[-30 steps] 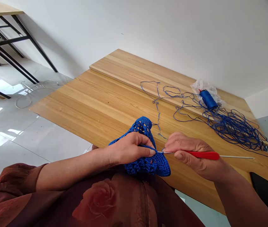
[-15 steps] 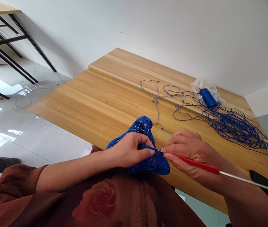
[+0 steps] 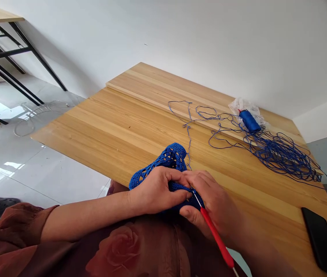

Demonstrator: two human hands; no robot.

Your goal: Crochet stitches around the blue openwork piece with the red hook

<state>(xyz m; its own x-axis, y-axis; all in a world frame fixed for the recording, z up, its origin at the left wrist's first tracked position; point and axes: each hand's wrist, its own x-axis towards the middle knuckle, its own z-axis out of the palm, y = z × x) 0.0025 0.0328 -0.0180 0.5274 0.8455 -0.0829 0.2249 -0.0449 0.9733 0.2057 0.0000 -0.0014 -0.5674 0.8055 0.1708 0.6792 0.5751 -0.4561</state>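
Note:
Blue openwork crochet [image 3: 166, 156] lies bunched at the table's near edge, above my lap. My left hand [image 3: 163, 190] pinches its upper edge between thumb and forefinger. In my right hand [image 3: 214, 198] is a crochet hook [image 3: 216, 235] with a red handle, slanting down toward me. The metal tip of the hook meets the crochet edge right beside my left fingertips. My right fingers touch the work there and partly cover it. Blue yarn [image 3: 189, 148] runs from behind my right fingers up across the table.
A loose tangle of blue yarn [image 3: 284, 157] spreads over the right side of the wooden table [image 3: 105, 127]. Beyond it a blue spool [image 3: 249, 121] lies against a clear plastic bag [image 3: 242, 104]. A black phone [image 3: 323, 238] rests at the right edge. The wall [image 3: 181, 42] borders the far side.
My right hand has moved left, up against my left fingertips. The hook has swung from nearly level to a steep slant toward me. My left hand still holds the crochet.

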